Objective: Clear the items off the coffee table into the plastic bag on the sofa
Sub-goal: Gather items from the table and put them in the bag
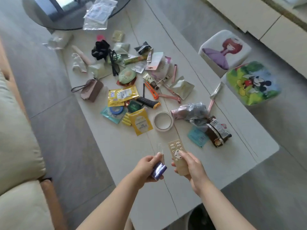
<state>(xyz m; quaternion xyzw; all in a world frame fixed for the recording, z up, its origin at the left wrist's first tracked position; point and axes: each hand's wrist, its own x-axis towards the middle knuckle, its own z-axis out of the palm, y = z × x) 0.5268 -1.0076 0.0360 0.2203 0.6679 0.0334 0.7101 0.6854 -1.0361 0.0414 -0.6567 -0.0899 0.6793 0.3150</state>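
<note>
Above the near end of the white coffee table (126, 151), my left hand (146, 170) grips a shiny purple tube with a clear cap (159, 169). My right hand (191, 166) holds a beige remote control (178, 153), with the thumb on its buttons. Further back the table carries several loose items: a white tape roll (163, 121), yellow sachets (123, 95), a blue tape roll (116, 110), an orange box cutter (151, 89), a brown pouch (90, 90), a black scrunchie (100, 49) and a brown snack bag (217, 132). The plastic bag is not in view.
The sofa (16, 146) runs along the left edge. Two printed stools (226, 50) (252, 83) stand to the right of the table. A round glass table (69, 15) with clear packets lies at the far end. Grey floor tiles surround the table.
</note>
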